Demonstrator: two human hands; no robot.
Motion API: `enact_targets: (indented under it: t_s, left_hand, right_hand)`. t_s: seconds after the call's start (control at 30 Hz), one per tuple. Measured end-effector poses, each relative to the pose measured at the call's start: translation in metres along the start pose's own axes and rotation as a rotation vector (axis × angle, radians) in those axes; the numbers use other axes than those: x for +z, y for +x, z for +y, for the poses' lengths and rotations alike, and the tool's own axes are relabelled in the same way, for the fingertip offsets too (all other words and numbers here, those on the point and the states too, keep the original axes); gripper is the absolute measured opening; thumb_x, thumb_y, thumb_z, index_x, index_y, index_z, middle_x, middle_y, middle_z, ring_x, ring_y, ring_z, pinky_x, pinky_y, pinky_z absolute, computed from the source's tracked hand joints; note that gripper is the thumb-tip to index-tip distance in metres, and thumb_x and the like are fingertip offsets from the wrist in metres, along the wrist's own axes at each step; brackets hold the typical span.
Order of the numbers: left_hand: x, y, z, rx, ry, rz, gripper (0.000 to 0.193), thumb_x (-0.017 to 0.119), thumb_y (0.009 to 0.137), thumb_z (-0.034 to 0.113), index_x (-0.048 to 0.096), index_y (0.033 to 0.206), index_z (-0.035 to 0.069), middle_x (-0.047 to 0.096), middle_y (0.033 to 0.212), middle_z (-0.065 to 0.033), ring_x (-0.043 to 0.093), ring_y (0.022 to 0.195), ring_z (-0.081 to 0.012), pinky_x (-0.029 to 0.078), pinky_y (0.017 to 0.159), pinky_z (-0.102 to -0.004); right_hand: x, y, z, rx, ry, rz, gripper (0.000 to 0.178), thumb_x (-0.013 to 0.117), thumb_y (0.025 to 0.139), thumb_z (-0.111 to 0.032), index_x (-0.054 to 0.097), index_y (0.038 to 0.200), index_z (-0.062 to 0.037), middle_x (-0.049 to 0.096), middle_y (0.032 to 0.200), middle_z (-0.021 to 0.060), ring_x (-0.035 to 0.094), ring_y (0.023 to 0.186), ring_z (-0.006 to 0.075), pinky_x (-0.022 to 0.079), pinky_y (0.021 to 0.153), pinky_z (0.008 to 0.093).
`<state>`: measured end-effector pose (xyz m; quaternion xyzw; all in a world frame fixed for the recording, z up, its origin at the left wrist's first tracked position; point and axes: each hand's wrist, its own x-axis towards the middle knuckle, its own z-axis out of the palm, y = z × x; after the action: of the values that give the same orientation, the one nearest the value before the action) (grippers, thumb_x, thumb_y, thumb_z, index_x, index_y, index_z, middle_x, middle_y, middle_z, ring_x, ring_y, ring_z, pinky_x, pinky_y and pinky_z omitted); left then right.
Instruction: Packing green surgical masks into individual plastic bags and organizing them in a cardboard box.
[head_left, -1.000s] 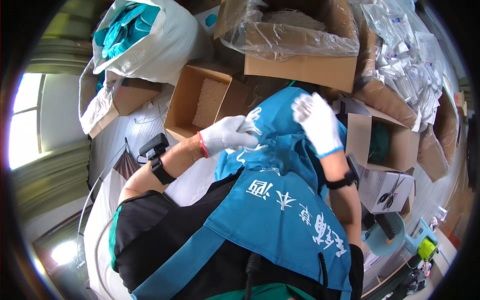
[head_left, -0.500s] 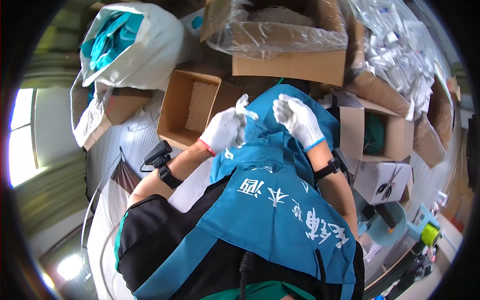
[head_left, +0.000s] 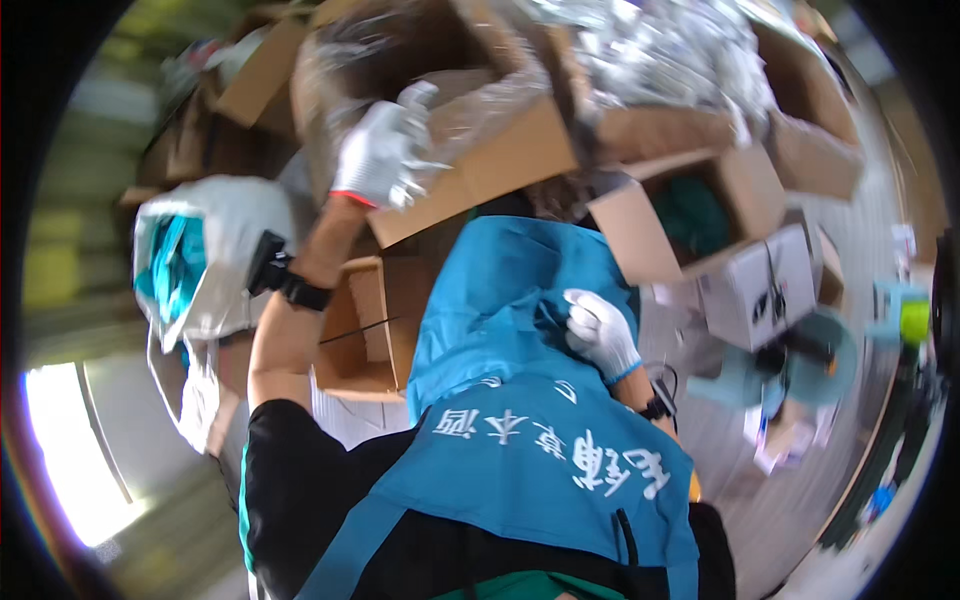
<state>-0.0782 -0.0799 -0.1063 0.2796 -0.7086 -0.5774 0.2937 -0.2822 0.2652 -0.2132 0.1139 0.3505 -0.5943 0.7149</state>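
Head view: at far left a white bag [head_left: 205, 265] slumps open, showing teal fabric. The gloved left hand [head_left: 385, 155] reaches into the plastic-lined cardboard box [head_left: 470, 150]; whether it grips anything is blurred. The right hand [head_left: 600, 332], fingers curled, presses on the teal apron [head_left: 520, 330], holding it flat.

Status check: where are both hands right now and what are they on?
Left hand gloved, raised to plastic-lined cardboard box, at its front wall. Right hand gloved, resting on teal garment. Grip unclear through motion blur. Nothing between the hands and those.
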Motion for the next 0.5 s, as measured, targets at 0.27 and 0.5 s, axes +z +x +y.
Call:
enact_targets:
  t_s: [0.27,0.5]
  left_hand:
    - [-0.047,0.113,-0.023,0.142,1.235,0.113,0.06,0.061,0.075,0.01,0.047,0.134,0.007,0.056,0.126,-0.0209,0.053,0.118,-0.0352,0.043,0.098,-0.0404]
    - [-0.045,0.088,-0.066,-0.021,1.225,0.006,0.052,0.063,0.082,0.036,0.058,0.126,0.008,0.061,0.12,-0.02,0.058,0.112,-0.0358,0.046,0.094,-0.0395]
  right_hand:
    - [0.026,-0.015,-0.015,-0.209,-0.421,-0.029,0.013,0.062,0.09,-0.013,0.068,0.096,-0.0031,0.056,0.071,-0.0032,0.046,0.051,0.0029,0.033,0.043,0.0179]
    - [0.021,-0.007,-0.137,-0.786,-0.373,0.363,0.019,0.056,0.09,-0.01,0.06,0.106,-0.0008,0.058,0.079,0.0039,0.055,0.063,0.0101,0.041,0.049,0.0224]
